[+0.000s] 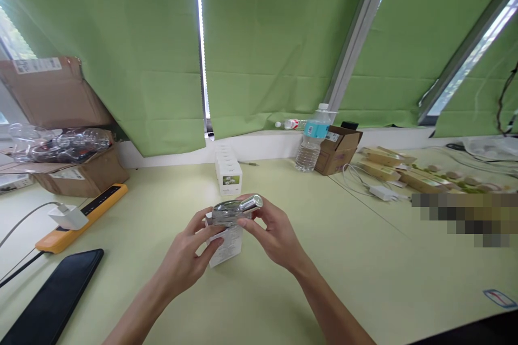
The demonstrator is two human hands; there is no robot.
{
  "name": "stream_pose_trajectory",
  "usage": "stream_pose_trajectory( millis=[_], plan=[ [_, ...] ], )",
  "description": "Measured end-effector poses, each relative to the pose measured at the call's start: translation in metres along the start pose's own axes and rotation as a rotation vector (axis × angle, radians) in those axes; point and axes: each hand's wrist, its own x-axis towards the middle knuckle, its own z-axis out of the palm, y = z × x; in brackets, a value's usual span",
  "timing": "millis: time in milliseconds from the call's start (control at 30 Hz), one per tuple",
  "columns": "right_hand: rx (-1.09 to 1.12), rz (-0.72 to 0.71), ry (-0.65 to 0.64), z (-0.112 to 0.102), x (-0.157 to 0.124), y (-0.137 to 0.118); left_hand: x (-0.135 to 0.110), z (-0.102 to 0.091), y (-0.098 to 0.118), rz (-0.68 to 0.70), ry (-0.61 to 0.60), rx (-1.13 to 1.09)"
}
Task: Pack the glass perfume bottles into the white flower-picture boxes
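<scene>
The left hand (184, 259) and right hand (275, 234) close on a shiny silver-capped bottle (234, 210) above a white carton (225, 248); wet-smooth metal could slip, dropping it onto the worktop (364, 280)

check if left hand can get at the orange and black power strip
Probably yes: the left hand holds a shiny silver object, yet nothing stands between it and the power strip.

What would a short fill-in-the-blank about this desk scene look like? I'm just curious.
The left hand and right hand hold a shiny ____ object above a white box.
A white charger is plugged into the ____ power strip.
The black phone lies to the ____ of the hands.
The water bottle has a ____ label.

Missing words: silver; orange; left; blue.
</scene>
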Motion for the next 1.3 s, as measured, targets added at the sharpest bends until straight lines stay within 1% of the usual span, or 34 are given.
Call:
stream_pose_trajectory(
  millis=[167,267,367,433,533,667,767,967,1067,1300],
  plan=[
    [-0.190,-0.091,-0.017,-0.004,-0.001,-0.004,0.000,-0.001,0.000,0.023,0.018,-0.001],
    [-0.282,-0.124,-0.028,-0.009,0.001,0.000,0.000,-0.001,0.001,0.026,0.032,-0.006],
    [-0.327,-0.144,-0.030,-0.012,0.001,0.004,0.000,-0.001,0.002,0.007,0.027,-0.036],
    [-0.336,-0.156,-0.036,-0.012,0.001,0.006,0.001,-0.001,0.003,-0.036,0.029,-0.083],
    [-0.325,-0.146,-0.079,-0.010,0.001,0.005,0.002,-0.001,0.003,-0.111,0.044,-0.166],
    [-0.328,-0.125,-0.118,-0.005,-0.001,0.002,0.003,-0.001,0.005,-0.142,0.047,-0.208],
    [-0.351,-0.120,-0.139,-0.003,-0.001,0.000,0.004,-0.002,0.007,-0.143,0.035,-0.217],
    [-0.421,-0.044,-0.186,-0.001,-0.002,-0.004,0.004,-0.001,0.012,-0.109,0.018,-0.233],
    [-0.455,-0.055,-0.185,0.002,-0.002,-0.006,0.004,0.000,0.013,-0.107,0.016,-0.241],
    [-0.387,-0.061,-0.190,0.005,0.000,-0.006,0.004,-0.001,0.013,-0.097,0.022,-0.244]
  ],
)
